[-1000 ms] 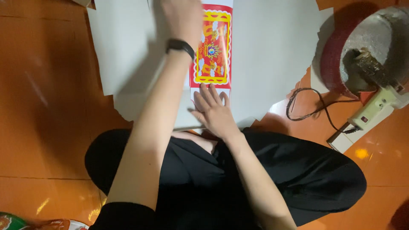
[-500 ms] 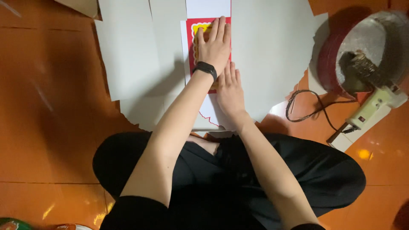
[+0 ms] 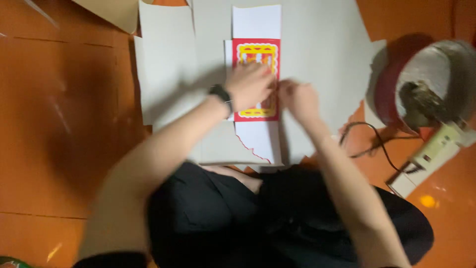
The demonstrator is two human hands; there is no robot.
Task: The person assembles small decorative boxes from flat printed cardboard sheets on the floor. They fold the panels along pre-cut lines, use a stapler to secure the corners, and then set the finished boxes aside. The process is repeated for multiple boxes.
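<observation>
A long white paper strip (image 3: 257, 25) bearing a red-and-yellow printed panel (image 3: 256, 54) is laid on grey card sheets (image 3: 317, 59) over the orange floor, its long axis running from the near edge to the far edge. The left hand (image 3: 248, 85) is pressed flat on the panel; the right hand (image 3: 299, 99) is seen pinching the strip's right edge, blurred.
</observation>
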